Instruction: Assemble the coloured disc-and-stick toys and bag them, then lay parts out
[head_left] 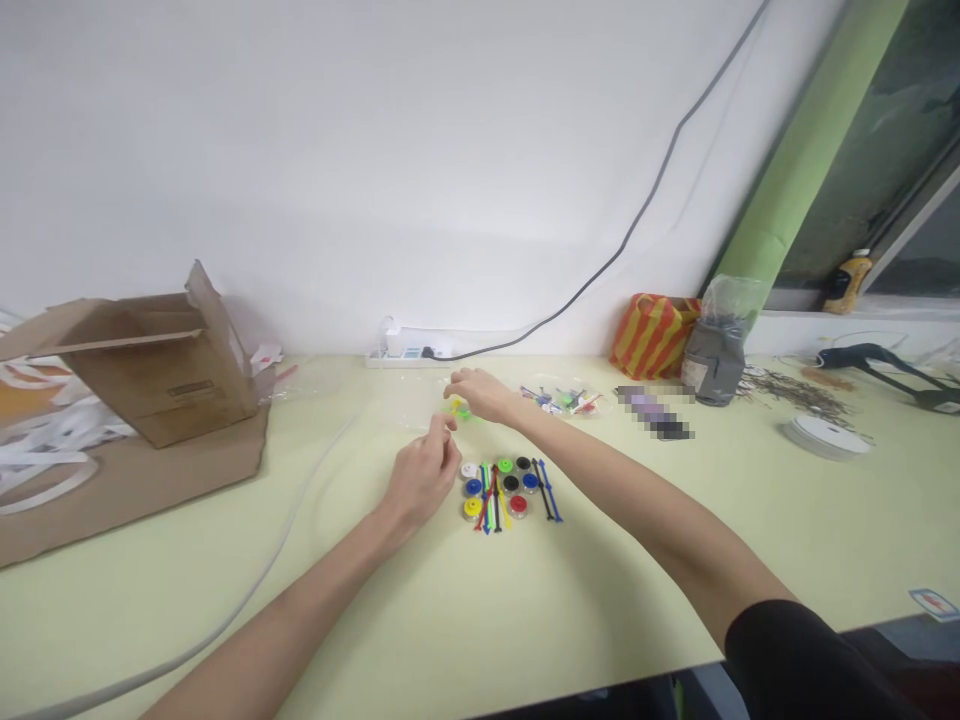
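Note:
My right hand (484, 394) reaches across with bent fingers over small yellow and green plastic pieces (457, 407). Whether its fingertips grip one is hidden. Closer to me and to the left, my left hand (422, 472) is curled, its index finger raised; anything inside it is out of sight. A clear plastic bag (417, 400) lies by the pieces. Just right of my left hand are several round spinner bases with coloured tops, such as a yellow one (472, 508) and a red one (518, 506). Among and beside them lie arrow-shaped pointers, including a blue one (551, 491).
Behind my right forearm lies a bag of coloured pieces (559, 398). At left stands an open cardboard box (161, 375); a white cable (277, 550) crosses the table. A power strip (409, 357), striped bag (651, 335), grey pouch (715, 358) and white spool (825, 437) sit farther off.

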